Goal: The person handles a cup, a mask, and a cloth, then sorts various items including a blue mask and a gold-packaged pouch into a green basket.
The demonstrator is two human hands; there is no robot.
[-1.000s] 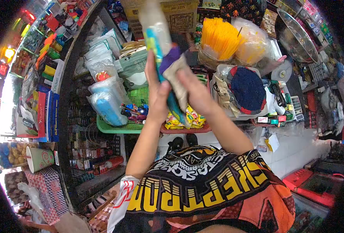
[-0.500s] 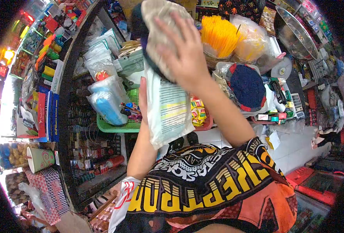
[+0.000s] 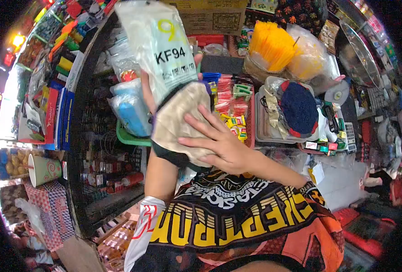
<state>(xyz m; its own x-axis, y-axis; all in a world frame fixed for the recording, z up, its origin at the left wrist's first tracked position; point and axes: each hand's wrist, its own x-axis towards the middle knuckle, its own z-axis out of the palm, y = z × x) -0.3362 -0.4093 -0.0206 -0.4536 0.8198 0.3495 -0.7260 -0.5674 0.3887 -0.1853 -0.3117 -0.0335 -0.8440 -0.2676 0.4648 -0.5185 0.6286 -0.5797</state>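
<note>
Lying across left grip (image 3: 147,93), KF94 packet (image 3: 162,45)

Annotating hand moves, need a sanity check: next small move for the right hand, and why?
Probably slide the beige cloth upward along the KF94 packet: the right hand lies spread on the cloth, which overlaps only the packet's lower end. The printed upper part is uncovered, and the left hand shows at both packet edges, so it looks supported.
</note>
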